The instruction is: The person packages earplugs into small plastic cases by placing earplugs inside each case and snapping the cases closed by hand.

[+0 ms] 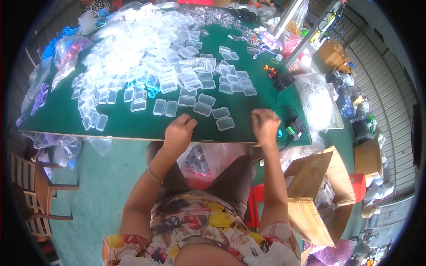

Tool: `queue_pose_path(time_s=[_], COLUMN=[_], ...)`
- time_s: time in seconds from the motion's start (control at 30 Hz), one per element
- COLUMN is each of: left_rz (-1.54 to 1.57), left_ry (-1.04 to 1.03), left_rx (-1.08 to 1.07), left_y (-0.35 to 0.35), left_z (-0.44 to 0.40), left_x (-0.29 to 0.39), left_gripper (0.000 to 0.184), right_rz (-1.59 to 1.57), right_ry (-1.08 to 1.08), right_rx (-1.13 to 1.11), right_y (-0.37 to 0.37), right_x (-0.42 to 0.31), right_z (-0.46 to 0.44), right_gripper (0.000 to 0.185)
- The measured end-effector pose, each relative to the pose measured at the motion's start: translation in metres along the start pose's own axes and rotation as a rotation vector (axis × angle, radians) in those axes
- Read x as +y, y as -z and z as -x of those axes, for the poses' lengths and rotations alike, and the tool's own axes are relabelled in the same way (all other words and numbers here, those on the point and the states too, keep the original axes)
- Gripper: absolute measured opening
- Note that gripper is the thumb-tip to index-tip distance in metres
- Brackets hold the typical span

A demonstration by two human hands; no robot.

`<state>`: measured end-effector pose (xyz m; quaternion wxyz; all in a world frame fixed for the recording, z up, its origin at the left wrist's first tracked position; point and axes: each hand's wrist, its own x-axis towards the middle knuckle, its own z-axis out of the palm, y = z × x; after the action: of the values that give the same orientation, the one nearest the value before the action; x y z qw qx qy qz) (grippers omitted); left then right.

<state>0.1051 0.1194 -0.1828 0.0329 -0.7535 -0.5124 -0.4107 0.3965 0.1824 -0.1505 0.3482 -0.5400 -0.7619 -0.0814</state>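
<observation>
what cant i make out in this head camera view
- Right hand: head view, curled fingers hide whether it holds anything.
- Left hand: head view, blur and bent fingers hide its grip.
- Person across the table: cut off by the top edge.
- White sack: its marks are too small to read.

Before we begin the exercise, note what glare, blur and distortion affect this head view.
Head view: glare whitens the heaped clear boxes; the right hand looks slightly soft; the green table's edge bows; black corners frame the round image.
</observation>
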Motion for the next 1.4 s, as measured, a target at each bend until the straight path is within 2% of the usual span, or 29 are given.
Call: queue_pose_path(time_s=[0.1, 0.27, 0.33, 0.37, 0.47, 0.53, 0.57, 0.63, 0.67, 0.73, 0.77, 0.87, 0.93, 1.07, 1.1, 1.17, 1.2, 1.23, 1.3, 1.33, 1.4], left_rz=[-0.005, -0.043, -0.007, -0.009, -0.101, 0.004, 0.001, 0.327, 0.322, 0.545, 0.543, 0.482, 0.318, 0.204, 0.191, 0.178, 0.130, 0.080, 0.089, 0.100, 0.127], left_ry=[-0.009, -0.024, 0.239, 0.240, 0.239, 0.289, 0.294, 0.380, 0.387, 0.348, 0.348, 0.351, 0.302, 0.213, 0.220, 0.231, 0.209, 0.184, 0.142, 0.103, 0.109], left_rx=[0.015, 0.027, -0.054, -0.051, -0.068, -0.059, -0.057, 0.014, 0.013, 0.190, 0.195, 0.142, 0.094, 0.105, 0.096, 0.086, -0.004, -0.091, -0.089, -0.087, -0.073], left_y=[0.007, 0.003, 0.009, 0.008, 0.002, -0.004, -0.007, -0.016, -0.022, -0.037, -0.044, -0.064, -0.069, -0.061, -0.055, -0.051, -0.049, -0.047, -0.047, -0.046, -0.043], left_z=[0.003, 0.007, -0.001, -0.001, -0.001, -0.001, -0.002, -0.008, -0.011, -0.021, -0.024, -0.028, -0.029, -0.027, -0.029, -0.027, -0.024, -0.023, -0.020, -0.018, -0.016], left_x=[0.011, 0.012, 0.021, 0.020, 0.017, 0.019, 0.021, 0.026, 0.031, 0.045, 0.049, 0.055, 0.056, 0.058, 0.061, 0.062, 0.061, 0.060, 0.056, 0.054, 0.051], left_gripper=[0.014, 0.020, 0.014, 0.014, 0.016, 0.016, 0.016, 0.012, 0.012, 0.011, 0.011, 0.012, 0.013, 0.017, 0.021, 0.025, 0.030, 0.035, 0.039, 0.043, 0.045], right_rz=[0.189, 0.230, 0.311, 0.310, 0.196, -0.171, -0.286, -0.380, -0.472, -0.384, -0.347, -0.281, -0.237, -0.226, -0.227, -0.338, -0.340, -0.220, -0.063, -0.066, -0.428], right_ry=[-0.120, -0.055, 0.021, 0.024, -0.025, -0.157, -0.090, -0.047, -0.009, 0.035, 0.076, 0.124, 0.194, 0.247, 0.250, 0.118, 0.117, 0.149, 0.234, 0.239, 0.124], right_rx=[-0.049, -0.237, -0.351, -0.350, -0.328, -0.184, -0.081, -0.049, -0.016, -0.072, -0.053, -0.041, -0.028, -0.111, -0.112, -0.162, -0.167, -0.154, -0.202, -0.201, -0.402], right_y=[0.007, 0.009, 0.010, 0.012, 0.015, 0.016, 0.014, 0.007, 0.002, -0.011, -0.016, -0.022, -0.025, -0.013, -0.015, -0.023, -0.029, -0.036, -0.042, -0.042, -0.040], right_x=[0.032, 0.050, 0.048, 0.046, 0.040, 0.033, 0.027, 0.007, -0.003, -0.017, -0.024, -0.038, -0.041, -0.043, -0.040, -0.034, -0.035, -0.038, -0.040, -0.038, -0.035], right_z=[-0.010, -0.020, -0.024, -0.026, -0.027, -0.024, -0.021, -0.014, -0.008, 0.004, 0.008, 0.012, 0.013, 0.008, 0.004, -0.007, -0.010, -0.013, -0.018, -0.020, -0.027], right_gripper=[0.013, 0.016, 0.014, 0.014, 0.012, 0.015, 0.018, 0.018, 0.018, 0.019, 0.019, 0.019, 0.016, 0.011, 0.011, 0.013, 0.013, 0.013, 0.018, 0.018, 0.021])
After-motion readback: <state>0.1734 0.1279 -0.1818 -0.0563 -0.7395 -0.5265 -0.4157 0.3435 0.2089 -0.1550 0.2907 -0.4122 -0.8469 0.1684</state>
